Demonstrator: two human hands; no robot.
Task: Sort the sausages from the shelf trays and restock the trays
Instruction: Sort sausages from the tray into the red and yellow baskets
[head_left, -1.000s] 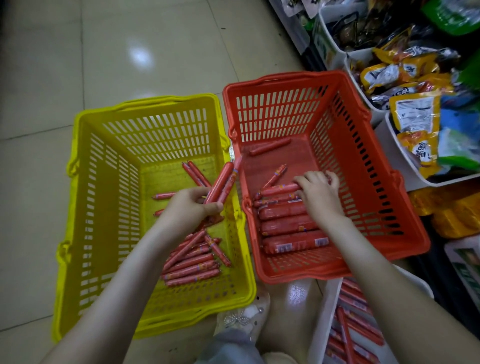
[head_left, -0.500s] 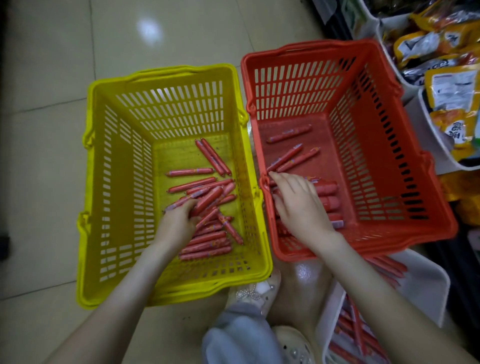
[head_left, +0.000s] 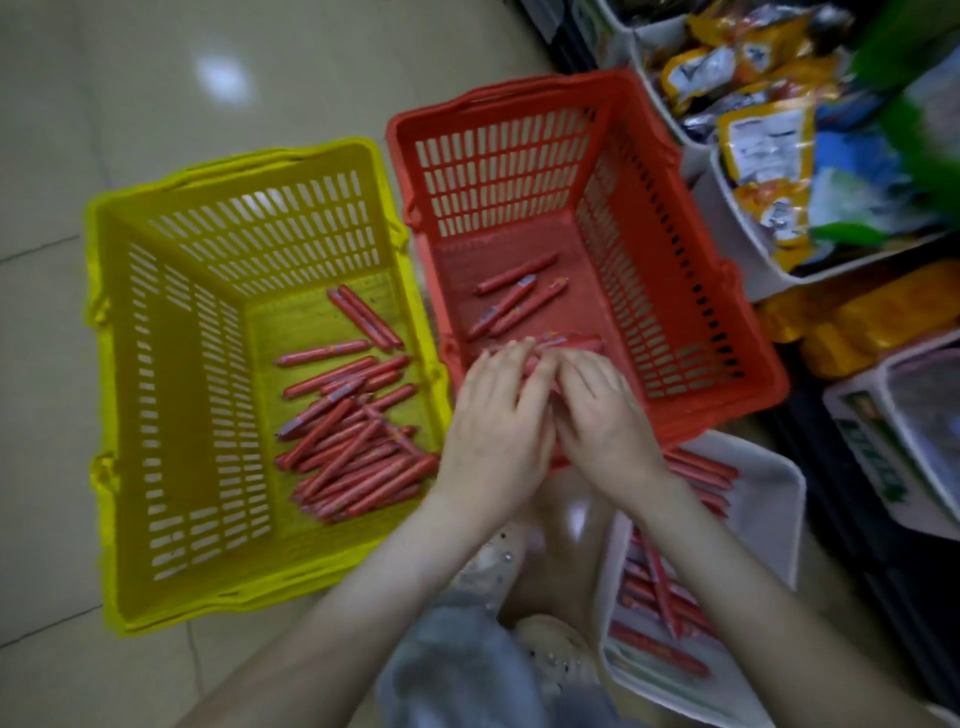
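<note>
A yellow basket (head_left: 171, 395) on the floor holds a loose pile of thin red sausages (head_left: 353, 447). Beside it on the right, a red basket (head_left: 675, 312) holds a few loose sausages (head_left: 514, 301) at its middle and thicker sausages (head_left: 571, 341) at its near end. My left hand (head_left: 493, 426) and my right hand (head_left: 605, 415) lie side by side inside the red basket, fingers curved down around the thick sausages, which they mostly hide. A white tray (head_left: 769, 519) with more red sausages (head_left: 660, 587) sits under my right forearm.
Shelf bins with yellow and silver snack packets (head_left: 763, 145) stand at the right, close to the red basket. Lower white bins (head_left: 883, 467) sit at the far right. My shoe (head_left: 550, 654) and knee are below the hands. Tiled floor (head_left: 208, 78) lies beyond and left of the baskets.
My left hand has left the thin sausages in the yellow basket and crossed into the red basket, joining my right hand on the thick sausages. The view shifted.
</note>
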